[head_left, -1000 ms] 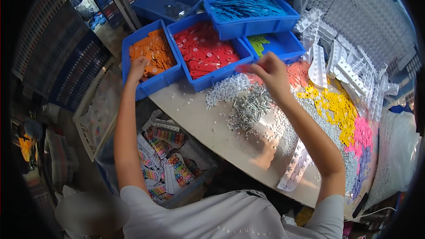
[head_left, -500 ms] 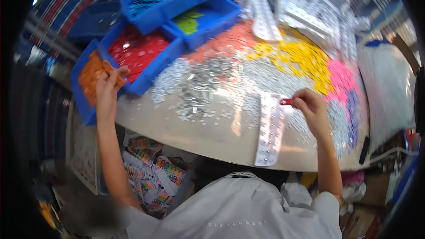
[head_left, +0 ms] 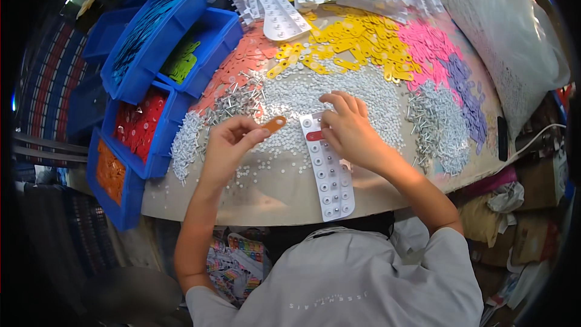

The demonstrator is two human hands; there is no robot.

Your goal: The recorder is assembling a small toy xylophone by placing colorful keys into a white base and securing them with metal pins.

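Note:
My left hand pinches an orange plastic tab with a hole near its end, held above the table. At the far end of a white plastic strip with rows of round sockets and metal studs, my right hand has its curled fingertips at the right end of a red plastic tab. That tab lies across the strip; the fingers hide its right end. Small white round caps are scattered between the left hand and the strip.
Blue bins at left hold red, orange, green and blue tabs. Piles of yellow tabs, pink tabs, purple tabs and metal pins cover the table. White strips stack at the back; a clear bag stands right.
My left hand has moved from the orange bin to beside the strip, carrying an orange tab. The red tab in my right hand has come down onto the strip. The view has shifted.

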